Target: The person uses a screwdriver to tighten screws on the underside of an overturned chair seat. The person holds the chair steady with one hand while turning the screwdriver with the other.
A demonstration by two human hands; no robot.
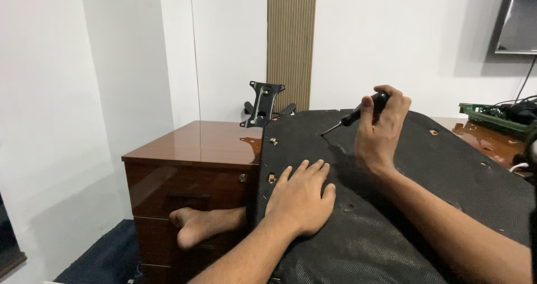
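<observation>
Head view showed the thin black screwdriver [358, 114] gripped in the curled right hand [381, 128], its tip touching the rough black chair bottom [403, 205] lying across the shiny brown desk [207, 144]. The left hand [302, 197] lay spread flat, pressing the chair bottom down. The tip could slip off and scratch if that hand let go.

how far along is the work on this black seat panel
Done, by the look of it: several holes in the black seat panel show bare, one near its left edge. In hand: the right hand holds a screwdriver, tip on the fabric, while the left hand lies flat on it. Left: the metal bracket sits apart on the cabinet.
</observation>
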